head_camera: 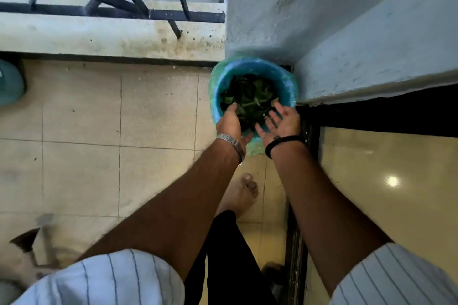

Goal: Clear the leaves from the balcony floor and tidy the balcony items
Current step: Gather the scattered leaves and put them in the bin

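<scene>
A blue bin [285, 86] lined with a green plastic bag stands in the balcony corner against the wall. Dark green leaves [247, 96] fill its inside. Both my hands hover over its near rim. My left hand [229, 121], with a metal watch on the wrist, points fingers down toward the leaves, and I cannot tell whether it holds any. My right hand [281, 121], with a black band on the wrist, is palm up with its fingers spread and nothing in it.
Beige floor tiles [99, 131] spread to the left. A concrete ledge [99, 37] with a black railing [111, 7] runs along the far side. A sliding-door track [295, 255] lies at right, a teal object [10, 86] at far left, a blurred object [32, 245] at lower left.
</scene>
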{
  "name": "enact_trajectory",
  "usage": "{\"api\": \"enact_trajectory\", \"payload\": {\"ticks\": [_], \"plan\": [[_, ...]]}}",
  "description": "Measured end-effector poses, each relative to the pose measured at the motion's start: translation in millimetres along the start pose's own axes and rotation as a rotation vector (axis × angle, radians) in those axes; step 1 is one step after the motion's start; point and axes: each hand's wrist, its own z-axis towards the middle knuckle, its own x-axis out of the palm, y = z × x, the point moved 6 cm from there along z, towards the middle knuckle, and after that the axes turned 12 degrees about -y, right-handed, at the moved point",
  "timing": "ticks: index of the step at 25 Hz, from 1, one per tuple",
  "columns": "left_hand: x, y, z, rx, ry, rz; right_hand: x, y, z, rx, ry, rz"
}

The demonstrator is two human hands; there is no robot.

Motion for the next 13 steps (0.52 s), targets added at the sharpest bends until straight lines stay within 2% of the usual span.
{"api": "enact_trajectory", "payload": {"ticks": [2,3,4,5,6,7,8,9,11,13], "plan": [[-1,-10,3,0.060,0.050,-0.028,4,14,-28,-0.090,-0.012,0.013],[-4,-18,6,0.144,0.046,0.011,5,20,-37,-0.133,-0.016,0.004],[-7,-29,12,0.292,0.030,0.145,9,24,-44,-0.175,-0.014,-0.033],[-6,-41,18,0.512,0.041,0.378,12,27,-44,-0.251,-0.014,-0.131],[1,-50,20,0.782,0.089,0.702,18,31,-43,-0.401,-0.020,-0.320],[12,-51,21,1.034,0.174,1.084,28,38,-43,-0.671,-0.015,-0.652],[23,-45,25,1.216,0.242,1.438,42,39,-43,-0.954,0.050,-1.042],[33,-41,32,1.378,0.250,1.711,56,33,-30,-1.149,0.137,-1.381],[48,-39,53,1.716,0.110,1.964,74,15,8,-1.274,0.210,-1.798],[43,-45,70,1.864,-0.054,1.928,85,-3,45,-1.257,0.178,-1.979]]}}
